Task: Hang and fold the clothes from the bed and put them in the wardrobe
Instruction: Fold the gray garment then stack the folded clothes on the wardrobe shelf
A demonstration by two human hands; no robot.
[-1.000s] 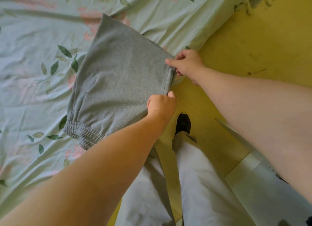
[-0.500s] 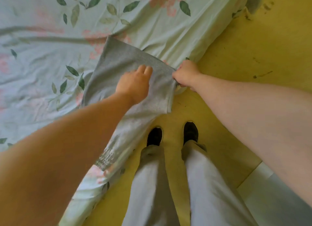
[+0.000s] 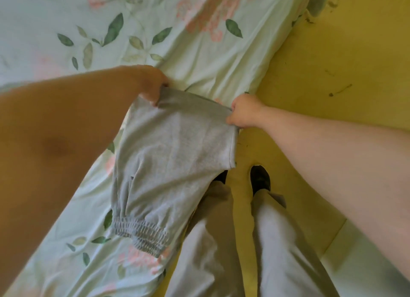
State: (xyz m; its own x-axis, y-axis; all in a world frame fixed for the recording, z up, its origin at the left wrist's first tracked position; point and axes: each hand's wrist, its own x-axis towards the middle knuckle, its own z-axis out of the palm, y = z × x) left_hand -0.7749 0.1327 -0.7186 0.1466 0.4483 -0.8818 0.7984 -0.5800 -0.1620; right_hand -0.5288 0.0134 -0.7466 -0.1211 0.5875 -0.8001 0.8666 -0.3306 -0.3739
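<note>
In the head view, the folded grey trousers (image 3: pixel 173 154) are held by their upper edge over the near edge of the bed (image 3: pixel 199 59). The left hand (image 3: pixel 153 88) grasps the left corner of this edge with curled fingers, and the right hand (image 3: pixel 244 113) is clenched around the right corner, so the cloth is stretched between them. The elastic cuffs (image 3: pixel 142 234) are at the lower end, over the flowered sheet (image 3: pixel 66 241); I cannot tell if they touch it. The left forearm covers a large part of the bed on the left side. The bed edge runs in a diagonal line from the top right to the bottom middle. To the right of it is the yellow floor (image 3: pixel 332 41), with some dark marks (image 3: pixel 339 90) on it. The person's legs in pale trousers (image 3: pixel 277 241) stand just beside the bed edge. One dark shoe (image 3: pixel 259 176) shows fully, and the other is partly hidden behind the hanging cloth. At the bottom right a pale flat surface (image 3: pixel 355 263) is near the right leg. The sheet above the hands is flat, with only light wrinkles.
</note>
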